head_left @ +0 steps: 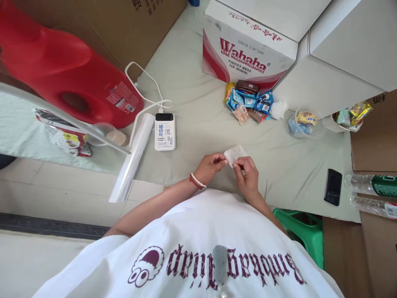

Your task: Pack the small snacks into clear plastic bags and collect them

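Note:
A small piece of translucent, crinkled plastic (235,154) is pinched between my two hands, just above the cloth-covered table. My left hand (211,167), with beads and a red cord at the wrist, grips its left corner between thumb and fingertips. On the near right edge, my right hand (247,174) holds it the same way, fingers curled. Whether it is a bag or bubble wrap I cannot make out. Beyond it lies a pile of wrapped snacks (249,99), with a crumpled white plastic clump (278,109) at its right end.
A Wahaha water carton (248,54) stands behind the snacks. Left are a white power bank (165,134) with cable, a plastic roll (133,159) and a large red jug (71,70). Right are a clear cup (318,128), a white cup (336,124), a phone (333,187) and bottles (361,182).

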`<state>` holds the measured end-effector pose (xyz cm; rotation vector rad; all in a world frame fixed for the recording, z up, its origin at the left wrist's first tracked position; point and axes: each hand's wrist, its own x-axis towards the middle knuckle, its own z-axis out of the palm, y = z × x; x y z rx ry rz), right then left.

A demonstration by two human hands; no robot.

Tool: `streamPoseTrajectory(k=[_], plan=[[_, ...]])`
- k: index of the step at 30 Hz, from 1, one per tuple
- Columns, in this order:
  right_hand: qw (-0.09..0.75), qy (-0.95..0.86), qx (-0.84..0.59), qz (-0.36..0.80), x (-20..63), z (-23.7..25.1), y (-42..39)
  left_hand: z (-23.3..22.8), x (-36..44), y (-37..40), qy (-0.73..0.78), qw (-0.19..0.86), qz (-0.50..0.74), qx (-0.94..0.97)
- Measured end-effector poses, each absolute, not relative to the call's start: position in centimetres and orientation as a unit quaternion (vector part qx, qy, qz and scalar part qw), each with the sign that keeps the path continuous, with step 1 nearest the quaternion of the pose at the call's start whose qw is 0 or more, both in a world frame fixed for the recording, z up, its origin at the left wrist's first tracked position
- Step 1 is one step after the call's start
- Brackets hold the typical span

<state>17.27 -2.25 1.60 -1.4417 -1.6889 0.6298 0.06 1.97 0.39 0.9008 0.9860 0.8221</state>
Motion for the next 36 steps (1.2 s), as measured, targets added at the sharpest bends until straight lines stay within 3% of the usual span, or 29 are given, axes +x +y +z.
streamPoseTrajectory(k=[5, 9, 15, 21, 25, 29, 36], plan=[[0.385, -0.746, -0.531, 0.115, 17.6, 0.8, -2.9, 0.6, -0.1, 2.1, 0.444, 0.745, 0.38, 0.32], [0.366, -0.762, -0.521, 0.118, 18.0, -0.1, -3.2, 0.8, -0.8, 2.7, 0.462, 0.747, 0.386, 0.28], [0.345, -0.681, -0.569, 0.305, 18.2, -0.2, -3.6, 0.2, -1.2, 2.6, 0.464, 0.726, 0.36, 0.358], [0.407, -0.432, -0.61, 0.525, 17.6, 0.5, -2.0, 0.2, -1.0, 1.5, 0.436, 0.578, 0.367, 0.584], [0.414, -0.388, -0.574, 0.591, 16.8, 0.6, -0.5, 0.1, -1.0, 0.9, 0.396, 0.544, 0.34, 0.657], [0.426, -0.407, -0.574, 0.569, 16.4, 0.2, -0.4, 0.0, -1.2, 1.1, 0.44, 0.557, 0.349, 0.612], [0.382, -0.562, -0.596, 0.428, 16.6, 0.1, -0.8, 0.9, -0.4, 3.1, 0.503, 0.541, 0.424, 0.524]])
